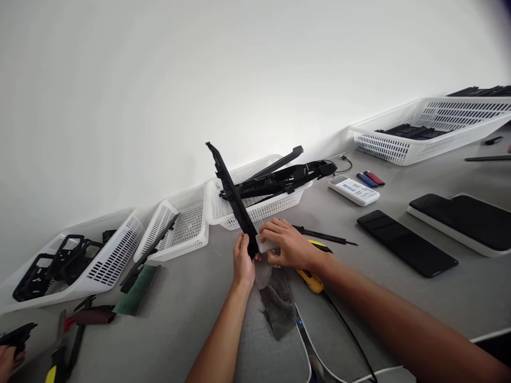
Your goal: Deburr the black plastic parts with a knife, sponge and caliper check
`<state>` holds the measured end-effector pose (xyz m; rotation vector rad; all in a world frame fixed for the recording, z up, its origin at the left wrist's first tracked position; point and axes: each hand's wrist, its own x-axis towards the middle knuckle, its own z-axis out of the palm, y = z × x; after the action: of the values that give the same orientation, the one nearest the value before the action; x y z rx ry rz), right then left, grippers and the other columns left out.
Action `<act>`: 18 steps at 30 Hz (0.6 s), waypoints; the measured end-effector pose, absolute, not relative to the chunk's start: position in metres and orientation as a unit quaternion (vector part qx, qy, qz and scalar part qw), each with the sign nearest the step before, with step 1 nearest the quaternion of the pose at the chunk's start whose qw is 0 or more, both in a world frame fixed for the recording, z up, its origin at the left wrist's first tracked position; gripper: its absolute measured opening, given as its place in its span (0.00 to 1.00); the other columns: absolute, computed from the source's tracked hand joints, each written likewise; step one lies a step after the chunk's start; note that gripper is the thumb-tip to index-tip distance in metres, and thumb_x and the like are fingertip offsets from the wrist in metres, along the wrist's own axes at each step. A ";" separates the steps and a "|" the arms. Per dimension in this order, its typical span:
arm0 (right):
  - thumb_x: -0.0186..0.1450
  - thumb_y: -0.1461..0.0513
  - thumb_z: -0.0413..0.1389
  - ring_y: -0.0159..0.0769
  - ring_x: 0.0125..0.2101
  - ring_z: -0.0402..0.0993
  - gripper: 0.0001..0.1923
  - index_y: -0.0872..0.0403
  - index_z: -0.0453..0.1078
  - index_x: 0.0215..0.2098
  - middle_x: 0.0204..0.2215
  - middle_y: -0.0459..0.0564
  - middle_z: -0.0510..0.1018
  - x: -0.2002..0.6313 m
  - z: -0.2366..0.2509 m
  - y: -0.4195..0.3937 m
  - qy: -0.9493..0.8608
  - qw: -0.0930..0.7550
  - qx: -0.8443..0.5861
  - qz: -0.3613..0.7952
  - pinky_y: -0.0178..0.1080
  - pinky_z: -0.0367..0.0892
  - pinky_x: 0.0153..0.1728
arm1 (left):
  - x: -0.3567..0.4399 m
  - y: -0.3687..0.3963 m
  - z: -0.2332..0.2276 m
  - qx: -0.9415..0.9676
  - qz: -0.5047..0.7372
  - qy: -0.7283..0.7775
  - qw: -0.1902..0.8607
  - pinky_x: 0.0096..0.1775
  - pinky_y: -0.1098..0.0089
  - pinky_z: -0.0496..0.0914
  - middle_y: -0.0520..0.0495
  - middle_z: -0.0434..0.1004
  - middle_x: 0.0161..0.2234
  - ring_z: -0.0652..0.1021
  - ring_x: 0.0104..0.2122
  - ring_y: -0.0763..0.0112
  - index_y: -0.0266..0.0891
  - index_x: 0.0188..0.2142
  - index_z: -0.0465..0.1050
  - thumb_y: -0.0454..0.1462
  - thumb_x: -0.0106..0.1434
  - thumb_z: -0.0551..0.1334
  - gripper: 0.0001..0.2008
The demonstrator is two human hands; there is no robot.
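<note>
My left hand is closed around the lower end of a long black plastic trim strip, which slants up and away to the left. My right hand pinches a small white block against the strip's lower end; its exact kind is partly hidden by my fingers. Below the hands lies a crumpled dark grey cloth. Near my right wrist are a yellow-handled tool with a black cord and a thin black soldering-iron-like tool, partly covered by my arm.
White baskets with black plastic parts stand along the wall, including the middle basket, left basket and far right basket. A black phone lies at right. Green sandpaper lies at left, near another person's hand.
</note>
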<state>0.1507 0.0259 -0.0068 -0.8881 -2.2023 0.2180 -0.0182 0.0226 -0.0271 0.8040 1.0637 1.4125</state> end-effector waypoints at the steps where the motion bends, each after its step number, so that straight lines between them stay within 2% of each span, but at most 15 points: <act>1: 0.58 0.70 0.61 0.49 0.46 0.72 0.16 0.50 0.69 0.42 0.47 0.53 0.80 0.152 -0.007 0.027 -0.849 0.383 -0.354 0.084 0.49 0.67 0.46 | -0.018 0.023 -0.028 0.355 0.594 0.444 0.569 0.20 0.74 0.62 0.60 0.68 0.21 0.68 0.17 0.77 0.42 0.34 0.68 0.54 0.56 0.74 0.23; 7: 0.69 0.66 0.58 0.52 0.53 0.72 0.11 0.49 0.69 0.49 0.53 0.56 0.78 0.161 -0.010 0.035 -0.765 0.488 -0.413 0.079 0.53 0.70 0.54 | -0.016 0.019 -0.033 0.447 0.521 0.431 0.586 0.19 0.71 0.63 0.60 0.64 0.17 0.66 0.14 0.76 0.41 0.32 0.68 0.57 0.61 0.70 0.24; 14: 0.60 0.69 0.61 0.50 0.51 0.73 0.18 0.49 0.69 0.47 0.52 0.55 0.79 0.163 -0.008 0.035 -0.814 0.436 -0.373 0.086 0.52 0.69 0.52 | -0.017 0.022 -0.037 0.460 0.543 0.421 0.563 0.20 0.72 0.64 0.59 0.65 0.18 0.67 0.16 0.76 0.41 0.30 0.68 0.58 0.64 0.69 0.25; 18: 0.61 0.69 0.59 0.49 0.50 0.73 0.17 0.49 0.69 0.47 0.52 0.54 0.79 0.161 -0.005 0.032 -0.792 0.471 -0.380 0.084 0.51 0.69 0.52 | -0.018 0.023 -0.042 0.492 0.524 0.437 0.541 0.20 0.72 0.65 0.58 0.65 0.20 0.67 0.16 0.76 0.40 0.32 0.70 0.61 0.64 0.67 0.26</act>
<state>0.1609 0.0321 -0.0049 -0.9315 -1.9395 0.2057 -0.0178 0.0229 -0.0416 1.1699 1.0376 1.2454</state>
